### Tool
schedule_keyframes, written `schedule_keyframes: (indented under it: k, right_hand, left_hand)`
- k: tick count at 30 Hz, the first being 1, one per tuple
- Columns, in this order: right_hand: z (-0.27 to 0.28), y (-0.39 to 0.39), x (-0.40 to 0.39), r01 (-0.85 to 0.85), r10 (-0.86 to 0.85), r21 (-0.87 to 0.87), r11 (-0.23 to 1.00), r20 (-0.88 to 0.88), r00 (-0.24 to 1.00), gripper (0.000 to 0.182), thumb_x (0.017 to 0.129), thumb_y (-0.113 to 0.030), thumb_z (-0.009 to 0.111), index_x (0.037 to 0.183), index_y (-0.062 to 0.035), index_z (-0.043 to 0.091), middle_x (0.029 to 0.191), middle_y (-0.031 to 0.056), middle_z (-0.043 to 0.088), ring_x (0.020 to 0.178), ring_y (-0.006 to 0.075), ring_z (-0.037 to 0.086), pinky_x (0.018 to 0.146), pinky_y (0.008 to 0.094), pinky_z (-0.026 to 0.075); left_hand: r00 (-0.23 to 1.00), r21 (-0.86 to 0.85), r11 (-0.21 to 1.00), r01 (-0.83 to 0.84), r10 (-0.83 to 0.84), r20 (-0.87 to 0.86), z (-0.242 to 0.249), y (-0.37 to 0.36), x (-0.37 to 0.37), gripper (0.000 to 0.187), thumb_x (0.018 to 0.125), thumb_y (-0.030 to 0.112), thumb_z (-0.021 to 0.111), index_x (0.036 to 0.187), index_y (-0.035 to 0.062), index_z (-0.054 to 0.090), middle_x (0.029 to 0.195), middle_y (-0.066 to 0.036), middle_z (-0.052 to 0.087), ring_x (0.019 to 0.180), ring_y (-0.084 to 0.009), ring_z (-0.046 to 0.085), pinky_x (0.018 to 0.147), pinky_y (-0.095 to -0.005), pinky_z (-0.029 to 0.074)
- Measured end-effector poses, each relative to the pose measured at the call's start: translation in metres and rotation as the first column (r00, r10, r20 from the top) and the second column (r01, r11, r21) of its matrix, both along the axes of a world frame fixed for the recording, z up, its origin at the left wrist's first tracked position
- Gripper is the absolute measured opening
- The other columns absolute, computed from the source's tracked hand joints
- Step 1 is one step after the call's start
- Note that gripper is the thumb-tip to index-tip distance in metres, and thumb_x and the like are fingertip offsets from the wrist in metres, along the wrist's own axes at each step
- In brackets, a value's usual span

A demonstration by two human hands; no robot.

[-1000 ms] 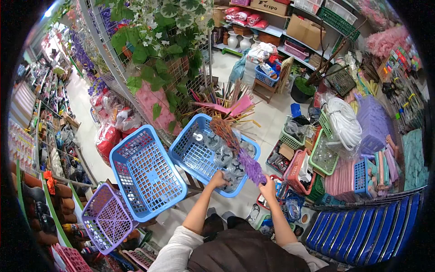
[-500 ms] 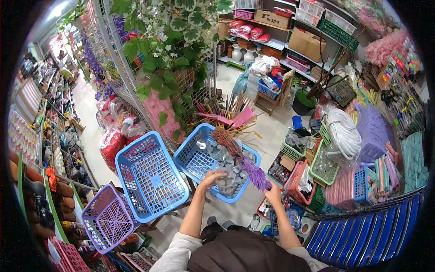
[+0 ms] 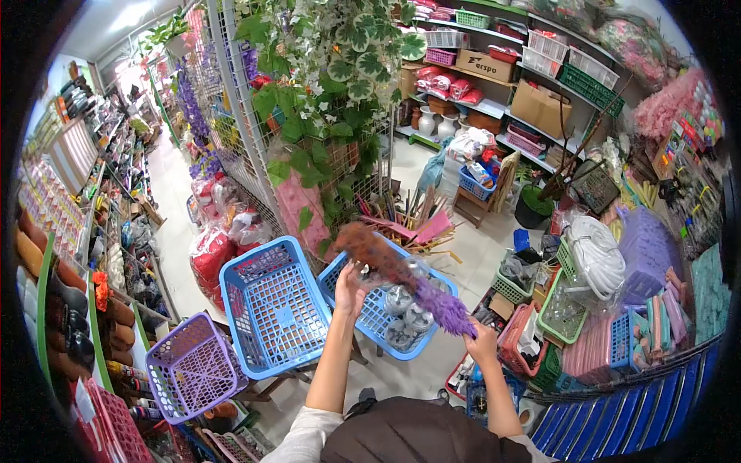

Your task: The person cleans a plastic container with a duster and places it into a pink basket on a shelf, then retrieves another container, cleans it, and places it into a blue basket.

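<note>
My right hand (image 3: 483, 341) is closed around the purple end of a fluffy duster (image 3: 442, 305). Its orange-brown end (image 3: 370, 246) stretches up and left, smeared by motion. Beneath it is a blue plastic basket (image 3: 392, 349), where several round, see-through grey items (image 3: 399, 299) lie. My left hand (image 3: 352, 290) is raised at the left side of this basket, its fingers apart and pointing up, close under the brown end of the duster; the fingertips partly overlap it.
An unfilled blue basket (image 3: 279, 363) and a purple basket (image 3: 193, 370) stand to the left. Leafy garlands (image 3: 309, 139) hang on a wire rack ahead. Baskets of goods (image 3: 525, 339) crowd the right-hand floor, beside blue slats (image 3: 617, 417). Stocked shelves (image 3: 478, 85) line the back.
My left hand has lifted from over the see-through items toward the basket's left side. The duster's brown end has swung left, while my right hand keeps hold of the purple end. The view has shifted.
</note>
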State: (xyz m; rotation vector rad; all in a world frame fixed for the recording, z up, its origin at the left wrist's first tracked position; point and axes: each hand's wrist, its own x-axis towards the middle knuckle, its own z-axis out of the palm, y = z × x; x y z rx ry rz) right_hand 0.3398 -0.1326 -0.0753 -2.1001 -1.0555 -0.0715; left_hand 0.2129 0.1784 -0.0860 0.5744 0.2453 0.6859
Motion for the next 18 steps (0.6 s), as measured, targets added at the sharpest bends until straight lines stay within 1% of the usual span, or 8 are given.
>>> schedule_keyframes:
  k: [3,5,7,10,11,13,16,18]
  right_hand:
    - [0.001,0.003,0.006,0.008,-0.01,0.016,1.0,0.135,0.991,0.027,0.07,-0.014,0.063,0.097,-0.0072,0.063,0.083,0.0153,0.064,0.072,0.0335,0.062,0.062,0.0394,0.05]
    - [0.01,0.007,0.006,0.069,-0.071,0.018,0.997,0.121,0.99,0.028,0.069,-0.013,0.063,0.096,-0.0073,0.063,0.083,0.015,0.065,0.071,0.0331,0.062,0.062,0.0392,0.05]
    - [0.015,0.008,0.008,-0.006,0.002,0.033,0.999,0.116,0.993,0.029,0.068,-0.012,0.063,0.097,-0.0074,0.064,0.083,0.0151,0.065,0.07,0.0333,0.062,0.061,0.0393,0.05]
    - [0.013,0.011,0.011,-0.064,0.049,0.08,0.995,0.181,0.982,0.031,0.068,-0.013,0.064,0.098,-0.0077,0.064,0.081,0.0153,0.064,0.069,0.0338,0.061,0.06,0.0395,0.049]
    - [0.014,0.012,0.01,-0.065,0.05,0.081,0.995,0.183,0.982,0.031,0.068,-0.013,0.064,0.098,-0.0077,0.064,0.081,0.0153,0.064,0.069,0.0338,0.061,0.06,0.0395,0.049]
    - [0.024,0.017,0.004,0.053,-0.059,0.058,0.997,0.092,0.994,0.029,0.068,-0.013,0.064,0.096,-0.0075,0.065,0.08,0.0156,0.064,0.069,0.0337,0.062,0.06,0.0391,0.05]
    - [0.021,0.016,0.007,-0.086,0.072,0.086,0.993,0.154,0.986,0.031,0.067,-0.012,0.064,0.097,-0.0073,0.065,0.079,0.0161,0.064,0.068,0.0339,0.062,0.059,0.0389,0.049]
    - [0.02,0.019,0.007,-0.021,0.011,0.074,0.997,0.133,0.991,0.032,0.067,-0.012,0.064,0.099,-0.0075,0.064,0.079,0.0162,0.064,0.068,0.0341,0.061,0.059,0.0388,0.049]
  left_hand:
    - [0.995,0.061,0.997,-0.046,0.041,0.092,0.02,-0.007,-0.003,0.047,0.093,0.035,0.039,0.13,0.0049,0.039,0.126,-0.014,0.047,0.111,-0.0313,0.047,0.095,-0.0488,0.038]
    - [0.996,0.043,0.997,-0.065,0.063,0.062,0.036,-0.01,-0.008,0.04,0.093,0.026,0.044,0.127,0.0044,0.042,0.128,-0.01,0.047,0.118,-0.0274,0.045,0.095,-0.0475,0.04]
    - [0.995,0.059,0.997,-0.059,0.055,0.079,0.033,-0.008,-0.007,0.039,0.094,0.026,0.043,0.127,0.0053,0.042,0.128,-0.01,0.047,0.118,-0.0261,0.045,0.096,-0.0469,0.039]
    - [0.983,0.102,0.991,-0.091,0.074,0.166,0.03,-0.003,-0.005,0.042,0.093,0.026,0.047,0.13,0.0071,0.039,0.131,-0.007,0.044,0.119,-0.0237,0.044,0.094,-0.0528,0.039]
    - [0.983,0.103,0.99,-0.093,0.074,0.168,0.035,-0.006,-0.005,0.042,0.093,0.026,0.047,0.13,0.0071,0.039,0.131,-0.007,0.044,0.119,-0.0237,0.044,0.094,-0.0528,0.039]
    - [0.988,0.144,0.98,-0.139,0.128,0.087,0.043,-0.009,-0.004,0.045,0.095,0.03,0.04,0.133,0.0052,0.035,0.133,-0.013,0.042,0.122,-0.0324,0.042,0.097,-0.0555,0.034]
    - [0.983,0.154,0.984,-0.088,0.061,0.175,0.046,-0.007,-0.007,0.044,0.095,0.03,0.041,0.132,0.0065,0.035,0.134,-0.01,0.041,0.122,-0.0295,0.041,0.096,-0.0546,0.036]
    - [0.983,0.182,0.979,-0.091,0.059,0.175,0.064,-0.014,-0.009,0.043,0.095,0.031,0.042,0.131,0.0074,0.037,0.132,-0.008,0.042,0.122,-0.0274,0.04,0.096,-0.0552,0.036]
